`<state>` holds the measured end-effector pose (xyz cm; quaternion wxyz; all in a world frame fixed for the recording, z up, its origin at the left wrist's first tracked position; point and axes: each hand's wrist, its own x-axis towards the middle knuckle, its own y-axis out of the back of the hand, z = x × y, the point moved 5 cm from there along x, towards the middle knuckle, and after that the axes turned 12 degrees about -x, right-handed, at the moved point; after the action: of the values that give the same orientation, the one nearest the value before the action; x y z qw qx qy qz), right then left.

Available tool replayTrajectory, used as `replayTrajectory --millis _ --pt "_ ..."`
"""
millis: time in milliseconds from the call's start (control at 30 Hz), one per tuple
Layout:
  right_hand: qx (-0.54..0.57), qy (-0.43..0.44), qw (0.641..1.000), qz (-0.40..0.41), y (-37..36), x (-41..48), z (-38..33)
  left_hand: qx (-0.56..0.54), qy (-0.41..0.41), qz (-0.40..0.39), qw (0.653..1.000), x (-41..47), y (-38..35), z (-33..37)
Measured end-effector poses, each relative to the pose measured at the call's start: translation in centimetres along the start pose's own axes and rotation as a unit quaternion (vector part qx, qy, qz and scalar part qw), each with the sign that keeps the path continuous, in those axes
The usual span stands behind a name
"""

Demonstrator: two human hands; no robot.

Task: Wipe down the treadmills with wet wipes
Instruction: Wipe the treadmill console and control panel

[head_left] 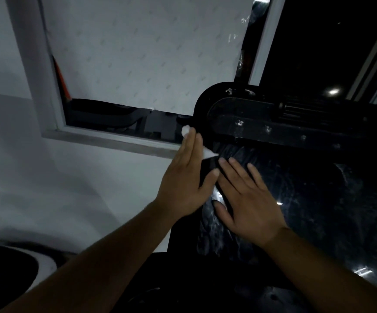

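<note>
Our left hand (183,177) pins the wipe (209,154), fingers (194,145) straight, to the treadmill (296,177) edge; right hand (248,199) lies flat beside.

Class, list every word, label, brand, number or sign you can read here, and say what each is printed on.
No text can be read.
Window covering: faint repeated grey marks, too blurred to read.
Treadmill: only glare and smears, no legible label.
Wet wipe under the left hand: plain white, no print.
</note>
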<state>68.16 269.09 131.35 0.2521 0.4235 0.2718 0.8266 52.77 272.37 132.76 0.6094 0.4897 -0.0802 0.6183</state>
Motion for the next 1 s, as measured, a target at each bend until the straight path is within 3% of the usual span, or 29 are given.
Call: replayTrajectory --millis 200,400,500,600,733,867,1000 --pt "0.001 -0.001 1.000 -0.010 0.0 0.0 0.0 -0.003 0.057 0.013 0.998 9.0 1.1 1.6" --pt "0.015 -0.001 1.000 0.007 0.2 -0.1 0.2 0.035 -0.040 0.007 0.999 6.6 0.7 0.5" --pt "0.014 -0.014 1.000 0.010 0.2 1.1 1.5 0.047 -0.033 0.002 0.998 7.9 1.0 0.6" --pt "-0.004 -0.087 0.996 -0.008 0.5 4.0 5.5 0.074 -0.040 -0.014 0.996 10.4 1.5 1.2" --pt "-0.019 -0.081 0.996 -0.023 0.2 5.3 7.1 0.067 -0.025 -0.014 0.997 12.4 1.3 2.3" --pt "-0.008 -0.082 0.997 -0.002 0.1 4.9 6.8 0.119 -0.138 -0.034 0.983 11.0 2.1 1.8" --pt "0.003 -0.081 0.997 0.005 0.3 5.1 6.7 0.130 -0.046 -0.055 0.989 16.1 1.4 3.1"
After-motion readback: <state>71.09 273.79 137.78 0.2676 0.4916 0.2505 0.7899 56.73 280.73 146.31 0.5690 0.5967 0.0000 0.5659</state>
